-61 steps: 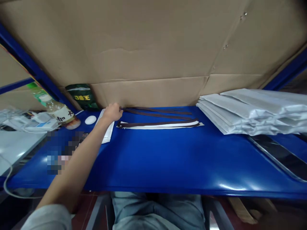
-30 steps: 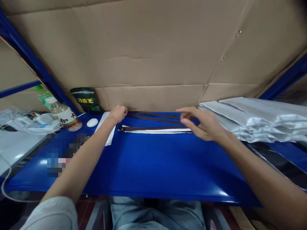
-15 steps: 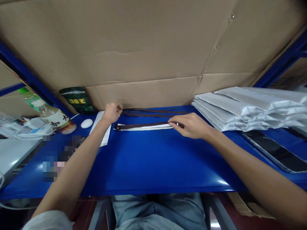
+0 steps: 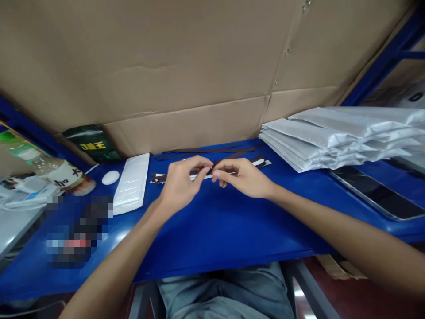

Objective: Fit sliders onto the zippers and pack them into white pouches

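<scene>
My left hand (image 4: 182, 182) and my right hand (image 4: 246, 177) meet at mid-table with fingertips almost touching. Both are closed in a pinch on a thin dark brown strip (image 4: 211, 168), of which only a small bit shows between the fingers. Beneath and behind the hands lies a bundle of brown strips (image 4: 160, 178) with white strips (image 4: 262, 163), partly hidden by my fingers. Farther back, more loose brown strips (image 4: 189, 153) stretch along the foot of the cardboard wall.
A white padded envelope (image 4: 132, 182), a white oval object (image 4: 110, 177), a dark green bag (image 4: 94, 144) and a bottle (image 4: 63, 173) stand at left, near a blurred-out item. At right are stacked silvery packages (image 4: 332, 135) and a dark flat panel (image 4: 378, 190). Cardboard (image 4: 186, 79) walls the back.
My left hand has come right and nearer from the back strips, and my right hand has moved left along the bundle. The hands now meet on a brown strip. The view has shifted slightly.
</scene>
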A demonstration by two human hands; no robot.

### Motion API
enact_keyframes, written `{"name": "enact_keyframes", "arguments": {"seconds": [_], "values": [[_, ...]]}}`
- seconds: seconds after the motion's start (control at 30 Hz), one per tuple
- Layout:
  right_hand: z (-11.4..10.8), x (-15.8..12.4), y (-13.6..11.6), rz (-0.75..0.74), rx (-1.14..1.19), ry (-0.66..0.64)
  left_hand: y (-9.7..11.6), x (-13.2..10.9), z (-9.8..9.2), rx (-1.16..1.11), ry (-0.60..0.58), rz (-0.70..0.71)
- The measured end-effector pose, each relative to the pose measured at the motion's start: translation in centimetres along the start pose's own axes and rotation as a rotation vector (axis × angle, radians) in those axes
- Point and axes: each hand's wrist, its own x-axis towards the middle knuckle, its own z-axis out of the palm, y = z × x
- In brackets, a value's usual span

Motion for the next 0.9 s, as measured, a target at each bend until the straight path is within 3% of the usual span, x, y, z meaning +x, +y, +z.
{"name": "enact_keyframes", "arguments": {"seconds": [0.17,0.3,0.43,0.6,0.73,0.83,0.9], "values": [[0.1,0.1,0.4,0.028,0.157,-0.037,0.1,-1.0,1.6,-0.157,0.013,-0.041],[0.3,0.1,0.9,-0.019,0.150,0.010,-0.2,-1.3,2.0,-0.210,0.058,-0.057],[0.8,-0.1,0.8,-0.039,0.016,0.050,-0.2,-1.5,2.3,-0.086,0.073,-0.036],[0.6,-0.1,0.4,-0.083,-0.276,0.079,-0.2,-1.2,1.7,0.009,0.027,-0.120],[-3.4,0.5,1.5,-0.171,-0.688,0.201,-2.9,-0.1,-1.6,0.145,0.199,-0.231],[-8.5,0.5,3.0,-0.166,-0.964,0.310,-7.6,0.2,-6.6,0.407,0.390,-0.353],[-11.4,0.3,3.8,-0.105,-1.021,0.340,-10.8,-0.1,-9.9,0.538,0.466,-0.425]]}}
